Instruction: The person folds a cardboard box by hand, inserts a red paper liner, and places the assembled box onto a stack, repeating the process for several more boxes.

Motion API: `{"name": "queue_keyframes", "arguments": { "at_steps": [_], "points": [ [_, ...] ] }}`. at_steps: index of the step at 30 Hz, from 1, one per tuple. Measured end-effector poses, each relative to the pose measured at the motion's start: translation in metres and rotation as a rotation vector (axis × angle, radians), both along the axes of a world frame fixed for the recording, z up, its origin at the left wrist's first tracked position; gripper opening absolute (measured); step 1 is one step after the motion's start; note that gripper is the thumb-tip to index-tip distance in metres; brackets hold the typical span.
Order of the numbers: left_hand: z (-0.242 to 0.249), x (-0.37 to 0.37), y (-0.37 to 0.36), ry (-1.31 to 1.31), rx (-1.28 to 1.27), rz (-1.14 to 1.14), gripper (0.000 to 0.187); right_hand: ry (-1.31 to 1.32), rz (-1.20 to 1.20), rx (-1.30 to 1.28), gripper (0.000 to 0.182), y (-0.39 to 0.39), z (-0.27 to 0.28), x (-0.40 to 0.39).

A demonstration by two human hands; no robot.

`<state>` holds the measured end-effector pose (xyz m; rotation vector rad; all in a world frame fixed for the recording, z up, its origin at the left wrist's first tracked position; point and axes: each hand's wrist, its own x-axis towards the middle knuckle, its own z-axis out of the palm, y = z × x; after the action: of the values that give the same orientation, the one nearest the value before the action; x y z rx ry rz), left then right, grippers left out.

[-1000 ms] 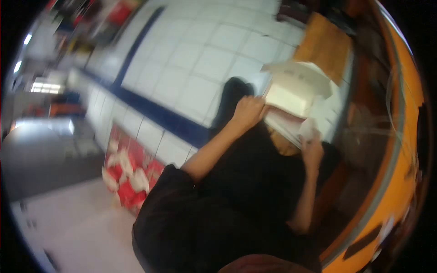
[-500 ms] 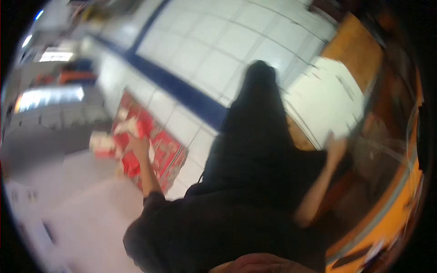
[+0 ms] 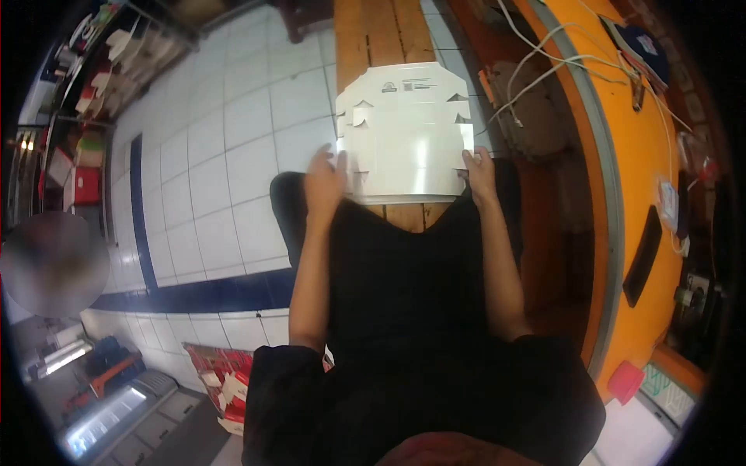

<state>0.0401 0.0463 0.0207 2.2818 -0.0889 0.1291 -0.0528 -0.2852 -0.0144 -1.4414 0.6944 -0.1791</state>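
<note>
A white flat cardboard box blank (image 3: 404, 144), with notched sides and small print near its far end, lies on a wooden bench between my legs. Under its near edge shows at least one more white sheet. My left hand (image 3: 325, 182) holds its left edge, fingers bent around the side. On the opposite edge, my right hand (image 3: 482, 175) pinches the card near a side notch, thumb on top. The undersides of both hands' grips are hidden.
The wooden bench (image 3: 381, 31) extends away ahead of me. Along the right runs an orange counter (image 3: 583, 155) with white cables (image 3: 544, 66) and a pink cup (image 3: 625, 382). Red-and-white folded cartons (image 3: 225, 384) lie behind on the left. Shelving (image 3: 74, 147) stands far left.
My left hand has come from the red-and-white cartons at the left to the white box blank. My body and view have turned to face the bench squarely.
</note>
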Motion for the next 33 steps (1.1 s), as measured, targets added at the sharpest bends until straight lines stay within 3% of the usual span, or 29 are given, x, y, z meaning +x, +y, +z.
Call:
{"name": "queue_keyframes", "arguments": {
  "at_steps": [1, 3, 4, 6, 8, 9, 10, 12, 14, 15, 18, 20, 22, 24, 26, 28, 30, 32, 33],
  "points": [
    [0.001, 0.003, -0.011, -0.01, -0.005, -0.019, 0.045, -0.012, -0.01, 0.076, 0.021, 0.002, 0.011, -0.003],
    [0.001, 0.007, -0.03, 0.361, 0.201, -0.086, 0.046, -0.033, -0.026, 0.076, 0.021, -0.002, 0.01, -0.003],
    [-0.003, 0.007, -0.034, 0.355, 0.2, -0.102, 0.046, -0.04, -0.024, 0.083, 0.021, -0.002, 0.009, -0.003],
    [-0.02, 0.002, -0.034, 0.312, -0.024, -0.05, 0.042, -0.051, -0.046, 0.073, 0.025, -0.002, 0.006, -0.004],
    [-0.021, -0.003, -0.033, 0.225, -0.006, -0.063, 0.038, -0.003, 0.102, -0.447, 0.034, 0.005, 0.012, -0.002],
    [-0.022, -0.005, -0.034, 0.144, 0.007, -0.041, 0.037, 0.013, 0.133, -0.339, 0.043, 0.017, 0.022, -0.002],
    [-0.023, -0.008, -0.034, 0.064, 0.02, -0.015, 0.036, -0.016, 0.183, -0.568, 0.04, 0.021, 0.004, 0.002],
    [-0.014, -0.021, -0.042, 0.062, 0.098, -0.069, 0.036, -0.107, 0.326, -0.727, 0.048, 0.044, 0.022, -0.001],
    [-0.017, -0.028, -0.048, -0.136, 0.406, -0.347, 0.041, -0.022, 0.475, -1.112, 0.054, 0.054, 0.017, -0.002],
    [-0.019, -0.039, -0.058, -0.17, 0.629, -0.379, 0.046, 0.135, 0.561, -1.186, 0.054, 0.061, 0.015, 0.0],
    [-0.012, -0.037, -0.066, -0.261, 0.688, -0.347, 0.048, 0.098, 0.483, -1.179, 0.05, 0.062, 0.013, 0.0],
    [-0.007, -0.033, -0.079, -0.318, 0.615, -0.311, 0.041, 0.088, 0.44, -1.115, 0.045, 0.056, 0.012, -0.002],
    [-0.005, -0.027, -0.097, -0.321, 0.3, -0.312, 0.033, 0.014, 0.403, -1.02, 0.043, 0.053, 0.012, -0.004],
    [-0.006, -0.021, -0.127, -0.291, 0.239, -0.305, 0.033, 0.025, 0.39, -0.972, 0.044, 0.052, 0.015, -0.004],
    [-0.02, -0.011, -0.15, 0.242, -0.116, -0.301, 0.035, 0.034, 0.389, -0.939, 0.044, 0.048, 0.015, -0.004],
    [-0.033, 0.001, -0.158, 0.313, -0.174, -0.304, 0.035, 0.008, 0.375, -0.919, 0.047, 0.044, 0.003, -0.004],
    [-0.065, 0.014, -0.16, 0.395, -0.219, -0.31, 0.036, -0.048, 0.291, -0.925, 0.056, 0.043, 0.003, -0.01],
    [-0.105, 0.027, -0.156, 0.402, -0.411, -0.265, 0.027, -0.162, -0.096, -0.773, 0.059, 0.044, 0.006, -0.015],
    [-0.081, 0.017, -0.157, 0.383, -0.527, -0.192, 0.025, -0.068, -0.087, -0.792, 0.068, 0.039, -0.01, -0.019]
  ]
}}
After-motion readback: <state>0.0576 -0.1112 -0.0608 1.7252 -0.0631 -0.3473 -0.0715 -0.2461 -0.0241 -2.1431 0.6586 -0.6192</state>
